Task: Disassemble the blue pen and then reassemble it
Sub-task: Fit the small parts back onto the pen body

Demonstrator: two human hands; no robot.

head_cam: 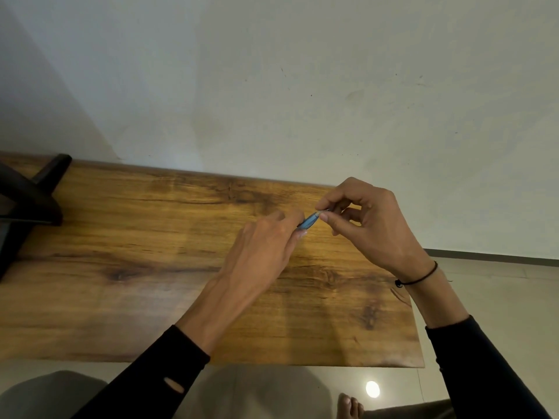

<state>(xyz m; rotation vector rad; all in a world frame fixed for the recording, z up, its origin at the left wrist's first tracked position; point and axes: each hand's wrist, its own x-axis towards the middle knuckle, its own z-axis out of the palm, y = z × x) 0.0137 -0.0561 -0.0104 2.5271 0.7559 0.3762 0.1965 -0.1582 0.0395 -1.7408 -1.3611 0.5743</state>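
The blue pen [309,221] is held above the wooden table [151,237], near its far right corner. Only a short blue stretch shows between my two hands. My left hand [266,240] grips the pen's lower part, and its fingers hide most of the barrel. My right hand [366,222] pinches the upper, greyish end between thumb and forefinger. Whether that end is still joined to the barrel or pulled off, I cannot tell.
A dark stand or chair part [33,192] sits at the table's far left. A pale wall [272,86] rises right behind the table. The table's right edge drops to a tiled floor [484,282]; a bare foot [349,406] shows below.
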